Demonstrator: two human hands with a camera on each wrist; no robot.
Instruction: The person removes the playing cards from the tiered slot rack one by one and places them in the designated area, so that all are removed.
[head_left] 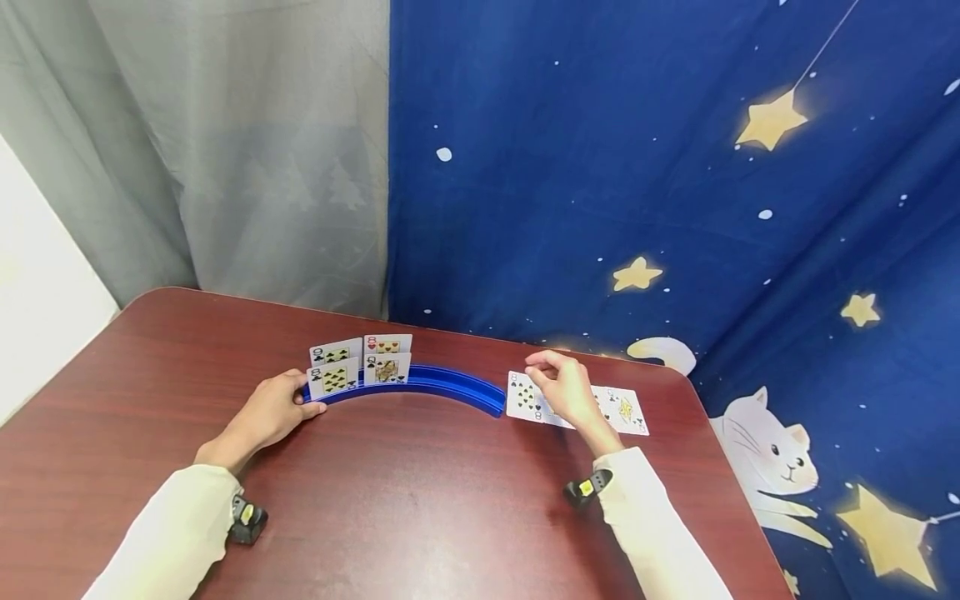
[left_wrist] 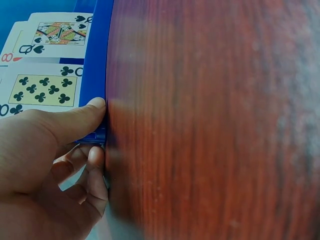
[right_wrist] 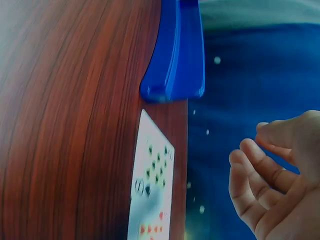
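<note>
My left hand (head_left: 272, 408) grips the left end of a curved blue card holder (head_left: 453, 385), its thumb along the front edge in the left wrist view. Playing cards stand in two rows at that end of the holder. In front are a clubs card (left_wrist: 42, 90) and a queen of spades (left_wrist: 60, 34); behind them stand a red hearts card (head_left: 387, 343) and another black-suited card (head_left: 335, 352). Over on the right, my right hand (head_left: 567, 389) hovers above an overlapping row of face-up cards (head_left: 522, 397). Its fingers are loosely bent with nothing between them.
The row's leftmost card lies close to the holder's right end. The reddish-brown table (head_left: 420, 500) has rounded far corners. Behind its back edge hang a grey curtain (head_left: 277, 167) and a blue star-patterned curtain (head_left: 555, 167).
</note>
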